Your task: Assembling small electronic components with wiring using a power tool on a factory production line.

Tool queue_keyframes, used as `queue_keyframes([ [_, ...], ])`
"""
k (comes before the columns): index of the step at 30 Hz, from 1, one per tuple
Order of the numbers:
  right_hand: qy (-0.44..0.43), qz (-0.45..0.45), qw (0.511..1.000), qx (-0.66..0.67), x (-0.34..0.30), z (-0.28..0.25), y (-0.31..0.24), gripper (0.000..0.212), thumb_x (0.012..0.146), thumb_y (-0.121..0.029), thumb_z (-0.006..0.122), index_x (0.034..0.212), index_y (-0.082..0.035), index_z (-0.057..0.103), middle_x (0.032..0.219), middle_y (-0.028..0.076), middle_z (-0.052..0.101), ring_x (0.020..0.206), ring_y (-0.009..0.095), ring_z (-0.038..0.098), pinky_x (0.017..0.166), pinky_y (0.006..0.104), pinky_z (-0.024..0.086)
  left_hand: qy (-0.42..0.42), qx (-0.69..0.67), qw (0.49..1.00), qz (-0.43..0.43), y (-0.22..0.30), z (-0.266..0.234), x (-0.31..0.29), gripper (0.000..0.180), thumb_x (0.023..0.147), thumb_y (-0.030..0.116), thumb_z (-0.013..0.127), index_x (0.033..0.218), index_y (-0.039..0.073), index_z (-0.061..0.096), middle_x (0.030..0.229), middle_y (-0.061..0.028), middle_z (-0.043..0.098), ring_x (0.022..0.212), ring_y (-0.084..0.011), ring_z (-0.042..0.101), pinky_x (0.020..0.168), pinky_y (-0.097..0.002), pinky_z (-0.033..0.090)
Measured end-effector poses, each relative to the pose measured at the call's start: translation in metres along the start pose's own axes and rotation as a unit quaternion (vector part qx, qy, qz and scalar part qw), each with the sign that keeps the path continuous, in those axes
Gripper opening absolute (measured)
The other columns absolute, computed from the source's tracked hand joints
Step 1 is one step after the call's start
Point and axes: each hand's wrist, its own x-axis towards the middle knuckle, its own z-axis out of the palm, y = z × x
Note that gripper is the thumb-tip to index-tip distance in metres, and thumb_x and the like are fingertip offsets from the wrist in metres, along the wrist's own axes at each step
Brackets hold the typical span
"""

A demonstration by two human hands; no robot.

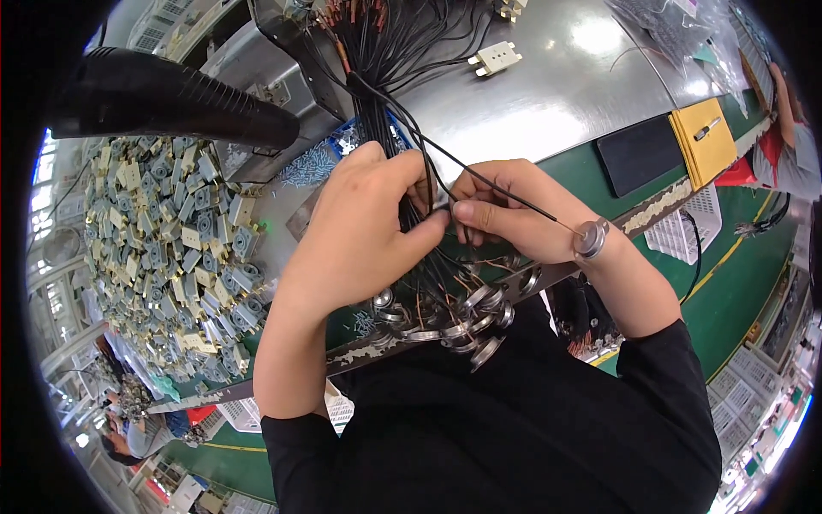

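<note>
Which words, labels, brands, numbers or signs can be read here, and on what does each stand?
No text can be read.
Pale rectangular sheets at the lower right: any print is too small and blurred.
Yellow, flat, rectangular notebook-like item: no readable text.
Black, flat, rectangular object: no readable text.

This is a factory assembly workshop. A large heap of similar grey and cream parts (163,257) lies near loose screws (306,169) and a thick bundle of black wires (370,120) at a metal-topped desk (548,111). Around it are a green floor (741,295) with a yellow line (236,448), a white plastic crate (673,236), and other people, one at far left (152,437), another at far right (796,163).
</note>
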Motion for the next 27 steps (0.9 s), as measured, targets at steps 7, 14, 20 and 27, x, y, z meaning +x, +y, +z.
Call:
queue_keyframes([
  [7,0.018,0.003,0.999,-0.043,-0.008,0.0,-0.017,0.019,0.106,-0.017,0.063,0.1,0.001,0.063,0.082,0.001,0.064,0.076,0.006,0.058,0.067,0.0231,0.048,0.005,-0.047,0.999,0.007,0.002,0.003,0.001,0.034,0.07,0.019,0.083,0.093,0.001,0.065,0.084,-0.0143,0.055,0.084,-0.0328,0.055,0.074,-0.0401,0.044],
  [14,0.052,-0.042,0.994,-0.087,-0.007,0.003,-0.01,0.019,0.101,-0.013,0.064,0.095,0.005,0.064,0.075,0.006,0.064,0.071,0.011,0.054,0.066,0.0314,0.046,-0.014,-0.007,1.0,-0.007,0.005,0.002,0.006,0.033,0.067,0.018,0.081,0.09,0.001,0.063,0.081,-0.0129,0.056,0.084,-0.0327,0.056,0.076,-0.0406,0.045],
  [20,-0.029,0.006,0.994,-0.101,-0.015,-0.004,-0.001,0.017,0.106,-0.016,0.061,0.1,0.0,0.059,0.081,0.0,0.061,0.077,0.005,0.054,0.067,0.0245,0.046,-0.026,-0.052,0.998,-0.006,0.002,0.002,0.007,0.037,0.065,0.018,0.082,0.089,0.0,0.06,0.084,-0.0112,0.063,0.088,-0.0311,0.058,0.08,-0.0399,0.047],
  [27,0.005,-0.04,0.99,-0.134,-0.013,-0.011,-0.012,0.018,0.109,-0.018,0.056,0.104,-0.001,0.059,0.083,-0.001,0.059,0.076,0.006,0.05,0.068,0.0246,0.043,-0.041,0.0,0.999,0.014,0.003,-0.006,0.007,0.044,0.063,0.02,0.085,0.098,0.002,0.066,0.083,-0.0085,0.062,0.089,-0.0305,0.059,0.083,-0.0396,0.046],
])
